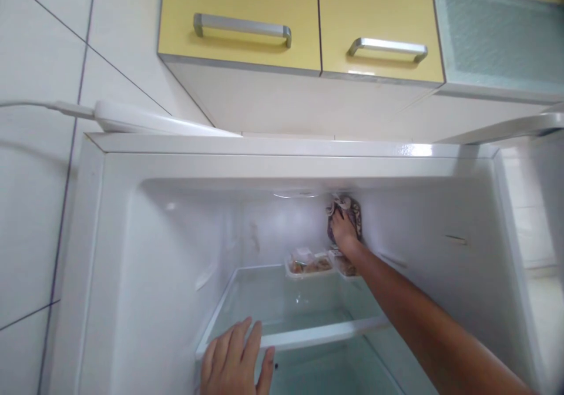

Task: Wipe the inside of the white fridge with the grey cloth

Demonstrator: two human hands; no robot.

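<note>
Deep inside the open fridge (176, 166), my right hand (343, 230) presses a dark cloth (355, 213) with a pale pattern against the back wall, near its right corner. The cloth is bunched around my fingers. Low in the view, my left hand (235, 360) holds nothing; its fingers are apart, at the front edge of the glass shelf (286, 298). Whether it touches the shelf's white trim I cannot tell. Below my right hand, at the back of the shelf, a white tray of food (311, 264) sits beside a second food pack (346, 264), which my forearm partly hides.
Yellow cabinets (242, 1) with metal handles hang above the fridge. A white device with a cable (132, 117) lies on the fridge top at the left. At the right is the fridge door (546, 189). White tiles (35, 207) cover the wall at left.
</note>
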